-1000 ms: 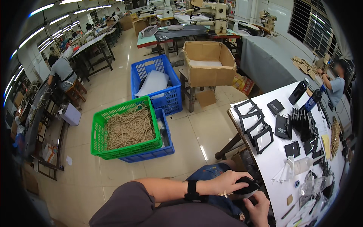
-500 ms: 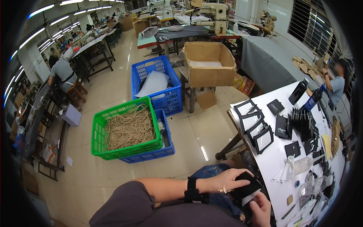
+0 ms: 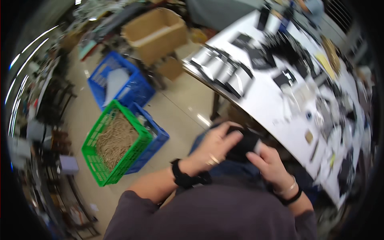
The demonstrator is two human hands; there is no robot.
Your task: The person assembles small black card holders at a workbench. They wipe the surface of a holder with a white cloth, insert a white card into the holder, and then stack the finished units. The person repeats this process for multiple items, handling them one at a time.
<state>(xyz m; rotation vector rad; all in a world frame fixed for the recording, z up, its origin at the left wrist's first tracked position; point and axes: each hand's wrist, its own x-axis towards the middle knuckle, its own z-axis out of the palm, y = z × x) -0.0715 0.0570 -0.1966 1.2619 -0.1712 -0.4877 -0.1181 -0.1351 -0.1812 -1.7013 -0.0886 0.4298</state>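
Over my lap, my left hand (image 3: 216, 147) is closed on a soft-looking black flat piece (image 3: 244, 147), its thumb lying across the top. From the other side my right hand (image 3: 273, 163) pinches the piece's edge, where something whitish shows beside the thumb. Motion blur hides the exact kind of piece and most of the fingertips. To the right stands a white worktable (image 3: 264, 116). Black frames with clear panels (image 3: 226, 72) lie overlapping near its left edge, and flat black pouch-like pieces (image 3: 260, 58) lie beyond them.
A green crate (image 3: 138, 138) of tan cord (image 3: 118, 140) sits on blue crates (image 3: 154, 148) at the left. Farther off is a cardboard box (image 3: 156, 34). Dark bottles (image 3: 264, 16) stand at the table's far end, where another person's sleeve (image 3: 314, 10) shows. Clear plastic bags clutter the right side.
The view has tilted down and turned, so the table and crates sit differently. Both hands appear higher in the picture, still on the black piece, and more of my right forearm shows.
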